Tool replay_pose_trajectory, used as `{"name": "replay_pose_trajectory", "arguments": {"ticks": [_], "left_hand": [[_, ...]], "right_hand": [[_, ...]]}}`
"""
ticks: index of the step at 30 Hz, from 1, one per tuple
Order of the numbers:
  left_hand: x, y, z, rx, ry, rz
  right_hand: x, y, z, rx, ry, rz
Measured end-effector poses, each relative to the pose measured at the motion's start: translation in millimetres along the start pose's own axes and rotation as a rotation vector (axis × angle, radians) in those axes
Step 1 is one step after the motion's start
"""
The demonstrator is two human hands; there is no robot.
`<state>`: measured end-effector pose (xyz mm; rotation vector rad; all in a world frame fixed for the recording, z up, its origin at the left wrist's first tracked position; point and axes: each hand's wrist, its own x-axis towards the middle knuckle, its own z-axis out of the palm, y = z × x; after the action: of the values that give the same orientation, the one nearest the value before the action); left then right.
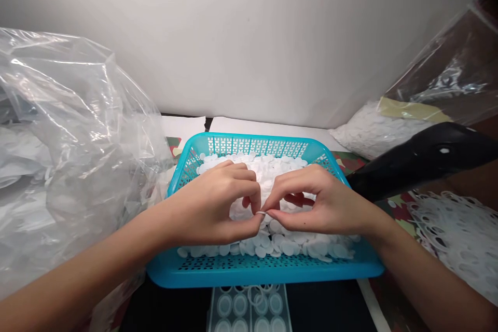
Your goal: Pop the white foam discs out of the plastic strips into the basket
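Over a blue plastic basket [268, 276], my left hand [221, 202] and my right hand [321, 202] meet fingertip to fingertip. Both pinch one small, thin white piece [262, 212], seen nearly edge-on, so whether it is a disc or a ring is unclear. Thumb and index finger of each hand close on it from opposite sides. Beneath the hands, many loose white discs [252, 246] fill the basket. Just below its front edge lies a clear plastic sheet with round shapes [249, 314], and a few white rings [256, 295] rest on top.
A large clear plastic bag [85, 114] with white material bulges at left. Another clear bag of white pieces [377, 129] leans at back right, behind a black curved object [420, 158]. White rings [455, 228] are heaped at right. A pale wall [249, 46] rises behind.
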<state>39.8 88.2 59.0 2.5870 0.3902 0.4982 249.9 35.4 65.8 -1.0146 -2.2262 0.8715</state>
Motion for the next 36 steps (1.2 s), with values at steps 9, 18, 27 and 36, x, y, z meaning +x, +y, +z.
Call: {"name": "replay_pose_trajectory", "arguments": {"ticks": [9,18,27,36], "left_hand": [[0.2,1.1,0.6,-0.016,-0.015,-0.018],[0.8,0.9,-0.7,-0.036,-0.028,-0.025],[0.6,-0.3,1.0,-0.026,-0.022,-0.028],[-0.1,-0.4,0.6,-0.004,-0.037,-0.02]], "right_hand": [[-0.2,-0.4,0.9,-0.024,0.007,-0.023],[0.5,-1.3,1.4,-0.028,0.014,-0.025],[0.6,-1.6,0.4,0.007,0.003,0.011],[0.1,0.3,1.3,0.014,-0.013,0.0]]}}
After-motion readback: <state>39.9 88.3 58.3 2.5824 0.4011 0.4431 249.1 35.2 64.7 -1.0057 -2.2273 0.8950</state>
